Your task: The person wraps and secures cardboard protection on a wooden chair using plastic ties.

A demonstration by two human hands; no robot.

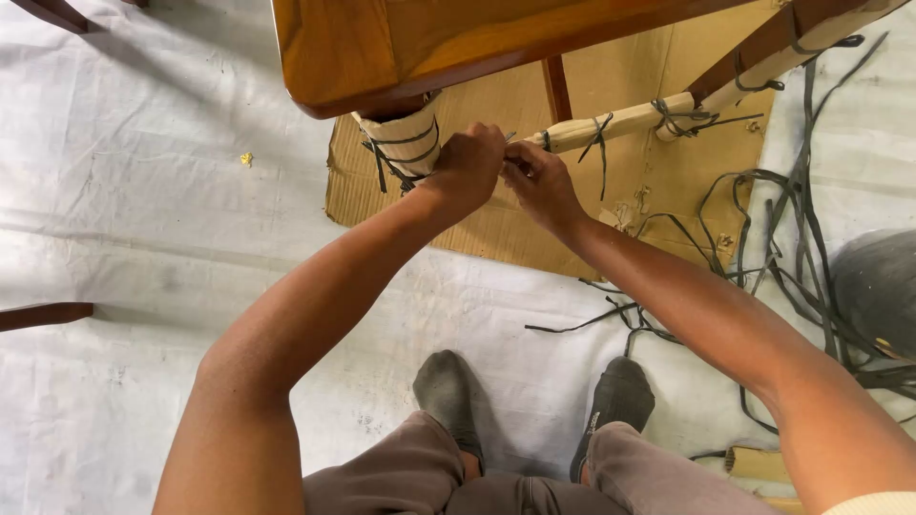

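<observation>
A glossy brown wooden table point(382, 48) stands at the top of the head view. Its leg point(405, 143) is wrapped in tan paper and bound with dark straps. A paper-wrapped crossbar point(620, 122), tied with dark strap knots, runs right from the leg. My left hand point(469, 164) is closed beside the wrapped leg, pinching a thin dark strap at the bar's left end. My right hand point(542, 183) meets it fingertip to fingertip, gripping the same strap. Where the strap passes between the fingers is hidden.
A cardboard sheet point(572, 210) lies under the table on a white floor cover point(143, 238). A tangle of loose dark straps point(792, 248) spreads at right beside a dark round object point(878, 286). My feet in grey socks point(448, 391) are below. Another wooden piece point(43, 315) juts in at left.
</observation>
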